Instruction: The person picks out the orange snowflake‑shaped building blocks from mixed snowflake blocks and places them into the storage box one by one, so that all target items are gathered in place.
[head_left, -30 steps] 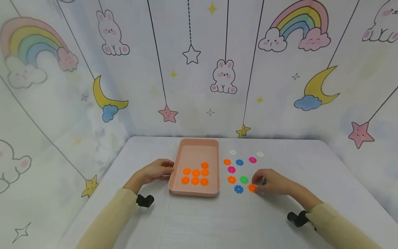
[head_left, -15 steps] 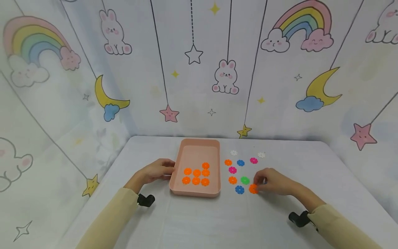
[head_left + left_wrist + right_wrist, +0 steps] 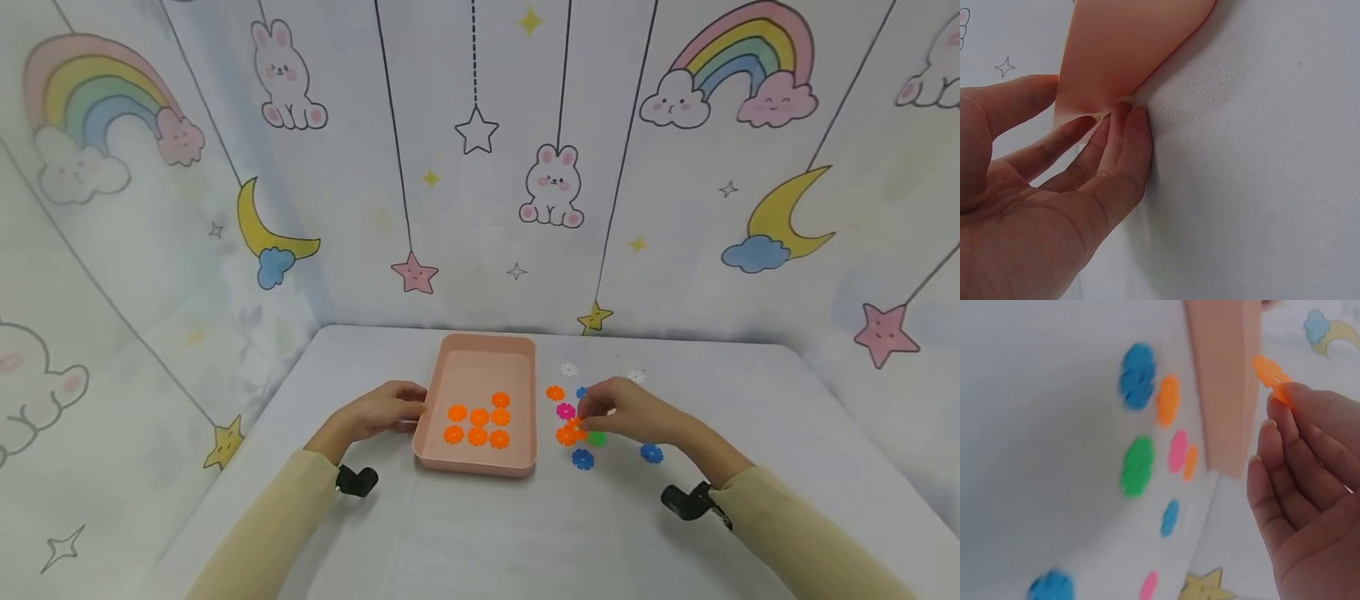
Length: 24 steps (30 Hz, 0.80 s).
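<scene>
My left hand (image 3: 378, 410) holds the near-left side of a pink tray (image 3: 486, 367). In the left wrist view its thumb meets the rim and the other fingertips press the outer wall near the table. Several orange snowflake building discs (image 3: 477, 436) lie flat in the tray's nearer half. Between thumb and index finger my right hand (image 3: 630, 410) pinches another orange snowflake building disc (image 3: 1270, 374), raised above the loose discs right of the tray. Below it are an orange disc (image 3: 566, 436) and a partly covered green disc (image 3: 597, 439).
Around the right hand lie a pink disc (image 3: 566, 411), blue discs (image 3: 582, 459), another orange disc (image 3: 555, 392) and white discs (image 3: 569, 369). A separate blue disc (image 3: 652, 453) sits under the right wrist. A patterned cloth (image 3: 360, 208) hangs behind the white table (image 3: 465, 533).
The right hand has picked up an orange disc from the near right and moved left and up toward the tray, uncovering a blue disc. The left hand stays at the tray.
</scene>
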### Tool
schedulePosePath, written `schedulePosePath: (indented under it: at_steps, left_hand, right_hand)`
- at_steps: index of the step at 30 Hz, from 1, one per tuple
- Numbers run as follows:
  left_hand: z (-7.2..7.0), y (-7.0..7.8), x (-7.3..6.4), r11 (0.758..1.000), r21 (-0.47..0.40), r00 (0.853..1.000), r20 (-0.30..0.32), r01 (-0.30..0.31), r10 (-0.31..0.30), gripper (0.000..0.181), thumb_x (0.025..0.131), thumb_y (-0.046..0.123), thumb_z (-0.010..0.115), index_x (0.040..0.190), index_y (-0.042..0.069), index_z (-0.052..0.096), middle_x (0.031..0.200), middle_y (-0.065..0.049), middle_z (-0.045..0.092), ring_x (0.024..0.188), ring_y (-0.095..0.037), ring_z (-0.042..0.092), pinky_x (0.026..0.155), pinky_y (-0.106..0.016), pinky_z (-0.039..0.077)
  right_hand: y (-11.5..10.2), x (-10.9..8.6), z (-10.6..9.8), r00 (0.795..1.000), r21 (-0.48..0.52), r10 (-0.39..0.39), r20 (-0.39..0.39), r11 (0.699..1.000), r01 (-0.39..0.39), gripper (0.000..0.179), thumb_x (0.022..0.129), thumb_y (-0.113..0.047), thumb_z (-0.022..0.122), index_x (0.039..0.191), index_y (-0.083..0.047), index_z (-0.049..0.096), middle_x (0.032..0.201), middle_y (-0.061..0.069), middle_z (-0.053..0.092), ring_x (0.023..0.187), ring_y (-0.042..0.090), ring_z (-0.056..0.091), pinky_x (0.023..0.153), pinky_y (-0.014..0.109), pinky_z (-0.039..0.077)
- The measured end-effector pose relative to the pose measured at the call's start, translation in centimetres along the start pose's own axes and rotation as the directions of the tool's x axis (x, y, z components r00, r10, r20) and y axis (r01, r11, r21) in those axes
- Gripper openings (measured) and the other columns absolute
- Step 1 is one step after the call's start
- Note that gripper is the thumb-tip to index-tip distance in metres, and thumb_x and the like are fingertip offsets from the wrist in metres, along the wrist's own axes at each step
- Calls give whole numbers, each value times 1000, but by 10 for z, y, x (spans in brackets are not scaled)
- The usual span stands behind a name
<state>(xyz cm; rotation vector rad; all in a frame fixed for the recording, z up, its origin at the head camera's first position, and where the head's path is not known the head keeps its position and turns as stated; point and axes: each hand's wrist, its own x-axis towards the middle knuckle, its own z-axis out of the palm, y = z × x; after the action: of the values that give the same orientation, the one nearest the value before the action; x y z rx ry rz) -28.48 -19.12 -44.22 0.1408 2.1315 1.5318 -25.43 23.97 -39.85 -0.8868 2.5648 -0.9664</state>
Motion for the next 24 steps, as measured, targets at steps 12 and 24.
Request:
schedulePosePath:
  at_steps: [12,24]
  left_hand:
    - [-2,0,0,1000,-3,1000,8,-7,7,48,101,13,62,143,-6,49,142,-20,55,115,-28,64,101,-45,55]
    - [-2,0,1,1000,6,1000,-8,8,-8,46,101,14,64,141,-4,52,139,-18,57,112,-27,65,101,-44,55]
  right_hand:
    - [-36,76,28,994,59,-79,-76,995,84,4,95,-11,73,98,-9,72,91,-2,72,82,18,67,77,26,59]
    - [-28,139,58,995,60,-4,-102,998,10,5,93,-7,73,98,-5,73,92,1,71,83,16,64,80,30,58]
